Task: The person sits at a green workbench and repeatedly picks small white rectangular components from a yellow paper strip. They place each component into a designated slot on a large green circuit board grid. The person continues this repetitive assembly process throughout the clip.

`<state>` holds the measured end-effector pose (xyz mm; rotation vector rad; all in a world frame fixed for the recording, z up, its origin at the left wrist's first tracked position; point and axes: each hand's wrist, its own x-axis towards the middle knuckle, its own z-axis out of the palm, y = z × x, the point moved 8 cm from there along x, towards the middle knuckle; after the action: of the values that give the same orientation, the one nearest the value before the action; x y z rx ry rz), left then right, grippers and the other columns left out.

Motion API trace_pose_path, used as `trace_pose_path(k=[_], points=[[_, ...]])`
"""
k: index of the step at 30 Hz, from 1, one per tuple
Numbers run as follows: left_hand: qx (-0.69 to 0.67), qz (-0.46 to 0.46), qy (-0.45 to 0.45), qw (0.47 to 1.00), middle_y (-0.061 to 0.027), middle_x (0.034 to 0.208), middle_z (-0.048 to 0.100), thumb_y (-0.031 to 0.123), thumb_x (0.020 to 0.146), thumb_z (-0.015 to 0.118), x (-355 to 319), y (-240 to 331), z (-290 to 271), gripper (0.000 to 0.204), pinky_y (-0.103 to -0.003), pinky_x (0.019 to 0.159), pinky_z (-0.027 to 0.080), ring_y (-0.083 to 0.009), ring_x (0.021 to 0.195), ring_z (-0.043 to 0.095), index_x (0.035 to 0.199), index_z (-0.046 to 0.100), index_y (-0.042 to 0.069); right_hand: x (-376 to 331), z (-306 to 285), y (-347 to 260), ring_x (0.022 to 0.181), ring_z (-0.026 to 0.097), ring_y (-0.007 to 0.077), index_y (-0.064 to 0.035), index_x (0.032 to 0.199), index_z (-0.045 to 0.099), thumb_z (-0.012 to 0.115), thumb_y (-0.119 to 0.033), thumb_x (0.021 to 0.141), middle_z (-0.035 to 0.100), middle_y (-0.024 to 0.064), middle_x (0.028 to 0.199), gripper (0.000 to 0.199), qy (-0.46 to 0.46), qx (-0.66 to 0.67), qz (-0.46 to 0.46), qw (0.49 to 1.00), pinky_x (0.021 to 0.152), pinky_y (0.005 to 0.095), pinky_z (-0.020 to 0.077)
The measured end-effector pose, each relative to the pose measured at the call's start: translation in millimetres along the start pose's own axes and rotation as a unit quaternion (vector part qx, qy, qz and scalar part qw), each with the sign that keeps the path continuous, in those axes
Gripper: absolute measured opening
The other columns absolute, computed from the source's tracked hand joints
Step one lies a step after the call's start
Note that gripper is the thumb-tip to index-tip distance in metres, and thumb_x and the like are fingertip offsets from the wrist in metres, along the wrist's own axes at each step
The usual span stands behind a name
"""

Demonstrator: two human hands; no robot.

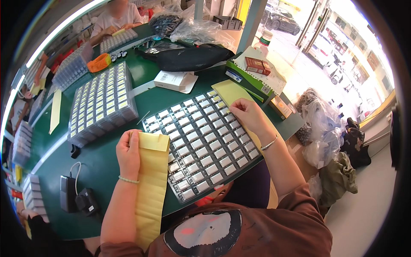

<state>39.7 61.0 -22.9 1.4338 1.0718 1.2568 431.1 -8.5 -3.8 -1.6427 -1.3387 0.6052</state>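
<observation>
A tray (207, 143) of small white rectangular pieces in rows lies tilted at the table's front edge before me. At its far right corner, a few pieces carry yellow tops. My left hand (128, 150) is closed on a long yellow paper strip (150, 180), its top end folded over, which hangs along my forearm beside the tray's left edge. My right hand (247, 112) is over the tray's far right side, thumb and fingers pinched together; whatever is between the fingertips is too small to make out. Another yellow paper strip (229, 91) runs along the tray's right edge.
Stacked clear trays (102, 100) of yellow-topped pieces stand at left on the green table (96, 160). Black adapters (68, 193) lie nearer. A white box (173, 80), black bag (188, 58) and green box (252, 75) sit beyond. Co-workers (115, 19) sit at far left.
</observation>
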Motion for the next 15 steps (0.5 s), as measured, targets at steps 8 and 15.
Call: trace_pose_path(k=[8,15], points=[[0.016,0.003,0.003,1.0,0.0015,0.087,0.065,0.02,0.102,0.055,0.6,-0.3,-0.6,0.023,-0.02,0.073,0.045,-0.0037,0.079,0.055,0.099,0.067,0.0,4.5,9.4,-1.2,0.07,0.058,0.0106,0.0015,0.091,0.07,0.071,-0.014,0.087,0.067,0.0047,0.076,0.016,0.012,-0.017,0.007,1.0,0.067,0.0272,0.0484],[0.011,-0.002,-0.001,1.0,0.0014,0.087,0.065,0.019,0.102,0.055,0.9,-3.1,1.5,0.023,-0.021,0.074,0.045,-0.0039,0.08,0.054,0.099,0.067,0.0,4.2,8.0,-0.2,0.066,0.055,0.005,0.0006,0.091,0.068,0.069,-0.011,0.089,0.064,-0.0009,0.076,0.012,0.014,-0.025,-0.01,1.0,0.061,0.0217,0.0452]])
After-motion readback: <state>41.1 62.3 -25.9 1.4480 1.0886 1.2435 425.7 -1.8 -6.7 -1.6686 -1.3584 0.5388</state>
